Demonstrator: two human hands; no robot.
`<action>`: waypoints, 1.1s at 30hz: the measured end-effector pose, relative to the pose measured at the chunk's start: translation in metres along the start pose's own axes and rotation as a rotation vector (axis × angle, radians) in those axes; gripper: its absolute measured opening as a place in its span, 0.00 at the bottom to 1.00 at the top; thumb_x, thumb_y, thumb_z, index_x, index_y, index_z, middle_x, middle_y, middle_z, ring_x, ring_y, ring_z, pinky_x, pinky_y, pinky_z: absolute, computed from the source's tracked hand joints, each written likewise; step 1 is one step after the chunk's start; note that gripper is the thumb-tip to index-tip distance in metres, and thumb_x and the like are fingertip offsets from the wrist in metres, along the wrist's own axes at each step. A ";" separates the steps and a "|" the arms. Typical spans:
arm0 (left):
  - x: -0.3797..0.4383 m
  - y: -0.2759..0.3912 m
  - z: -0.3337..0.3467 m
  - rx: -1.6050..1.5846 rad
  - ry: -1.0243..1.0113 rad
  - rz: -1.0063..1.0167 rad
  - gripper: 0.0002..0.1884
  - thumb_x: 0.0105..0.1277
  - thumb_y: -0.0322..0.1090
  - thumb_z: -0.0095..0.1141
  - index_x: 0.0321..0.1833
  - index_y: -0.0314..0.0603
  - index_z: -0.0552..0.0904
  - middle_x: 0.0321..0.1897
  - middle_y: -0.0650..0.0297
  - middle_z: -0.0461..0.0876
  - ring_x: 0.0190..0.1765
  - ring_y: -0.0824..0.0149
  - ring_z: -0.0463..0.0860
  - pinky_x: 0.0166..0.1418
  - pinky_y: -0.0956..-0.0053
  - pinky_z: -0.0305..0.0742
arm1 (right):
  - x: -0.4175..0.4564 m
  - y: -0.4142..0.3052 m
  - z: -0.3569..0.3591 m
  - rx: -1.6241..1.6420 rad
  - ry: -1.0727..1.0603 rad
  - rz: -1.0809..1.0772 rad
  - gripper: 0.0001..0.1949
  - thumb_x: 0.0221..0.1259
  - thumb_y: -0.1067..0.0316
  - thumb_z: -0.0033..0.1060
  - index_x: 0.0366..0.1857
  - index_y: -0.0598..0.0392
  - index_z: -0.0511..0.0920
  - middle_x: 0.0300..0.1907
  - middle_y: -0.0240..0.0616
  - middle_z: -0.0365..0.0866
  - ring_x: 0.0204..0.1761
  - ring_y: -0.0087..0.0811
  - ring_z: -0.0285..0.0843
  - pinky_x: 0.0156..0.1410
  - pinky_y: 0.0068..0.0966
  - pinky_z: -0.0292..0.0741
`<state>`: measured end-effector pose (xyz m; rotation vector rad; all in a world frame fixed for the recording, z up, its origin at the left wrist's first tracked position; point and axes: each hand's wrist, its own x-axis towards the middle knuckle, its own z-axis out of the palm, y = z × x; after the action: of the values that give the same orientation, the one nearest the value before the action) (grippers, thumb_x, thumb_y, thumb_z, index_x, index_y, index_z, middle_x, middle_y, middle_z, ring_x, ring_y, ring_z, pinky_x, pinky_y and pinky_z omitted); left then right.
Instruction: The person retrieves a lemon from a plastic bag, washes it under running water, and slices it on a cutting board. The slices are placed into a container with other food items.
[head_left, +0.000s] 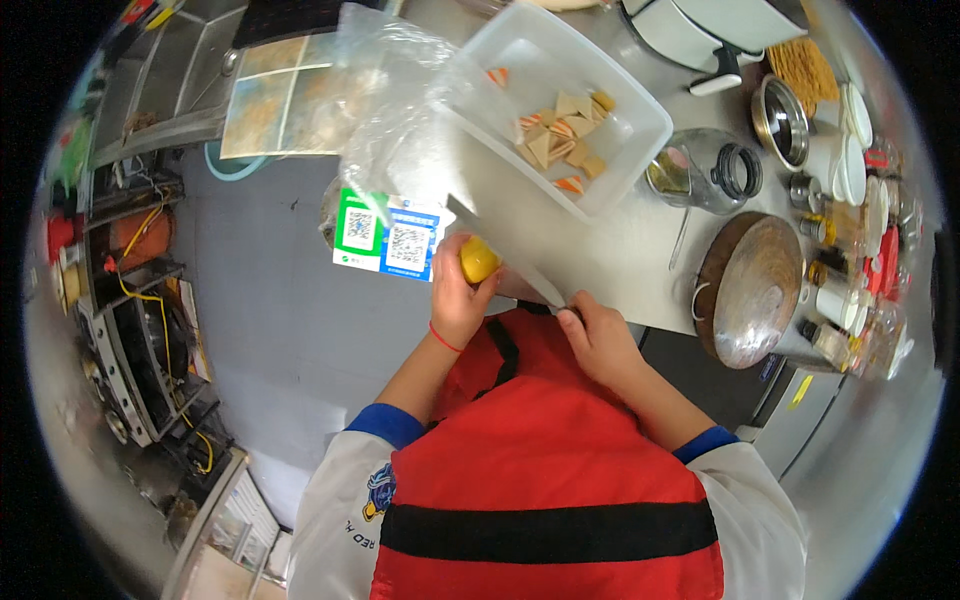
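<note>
My left hand (455, 289) grips a yellow fruit (478, 260), perhaps a lemon, over the table's front edge. In my right hand (598, 335) is the handle of a long knife (510, 255); its blade slants up and left, just right of the fruit. Whether the edge touches the fruit I cannot tell. Beyond my hands, a translucent plastic bin (480, 133) holds several tan tofu-like pieces (577, 127) and some orange-and-white pieces (568, 184). A clear plastic bag (382, 97) drapes beside the bin's left side.
A glass jar (701, 176) lies on its side on the steel table (615, 262). Right of it are a thick round wooden board (705, 292) with a metal lid (757, 300), a steel bowl (780, 124) and several condiment bottles (832, 345). A card with printed codes (386, 234) hangs at the left edge.
</note>
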<state>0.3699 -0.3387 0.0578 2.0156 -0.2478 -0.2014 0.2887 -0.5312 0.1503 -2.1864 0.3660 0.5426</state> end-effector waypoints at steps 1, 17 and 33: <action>0.000 -0.003 0.006 0.085 -0.004 0.048 0.31 0.50 0.25 0.67 0.58 0.34 0.69 0.53 0.48 0.72 0.56 0.45 0.70 0.61 0.58 0.65 | 0.002 0.001 -0.001 -0.009 -0.011 -0.001 0.18 0.69 0.51 0.51 0.38 0.61 0.72 0.32 0.56 0.80 0.36 0.58 0.78 0.41 0.46 0.74; -0.002 -0.032 0.044 0.477 0.025 0.291 0.28 0.55 0.38 0.66 0.58 0.38 0.73 0.56 0.46 0.71 0.57 0.44 0.71 0.61 0.51 0.64 | 0.016 0.023 -0.016 -0.094 -0.181 -0.026 0.22 0.67 0.46 0.50 0.37 0.59 0.69 0.28 0.53 0.81 0.32 0.55 0.81 0.36 0.46 0.77; 0.003 -0.036 0.047 0.410 0.070 0.232 0.18 0.55 0.38 0.61 0.47 0.39 0.81 0.52 0.49 0.76 0.56 0.43 0.71 0.61 0.47 0.57 | 0.043 0.007 -0.024 -0.178 -0.247 -0.007 0.23 0.68 0.43 0.48 0.35 0.59 0.70 0.24 0.53 0.81 0.30 0.55 0.82 0.35 0.47 0.78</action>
<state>0.3641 -0.3648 0.0046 2.3705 -0.5089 0.0741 0.3293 -0.5573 0.1375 -2.2546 0.1827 0.8586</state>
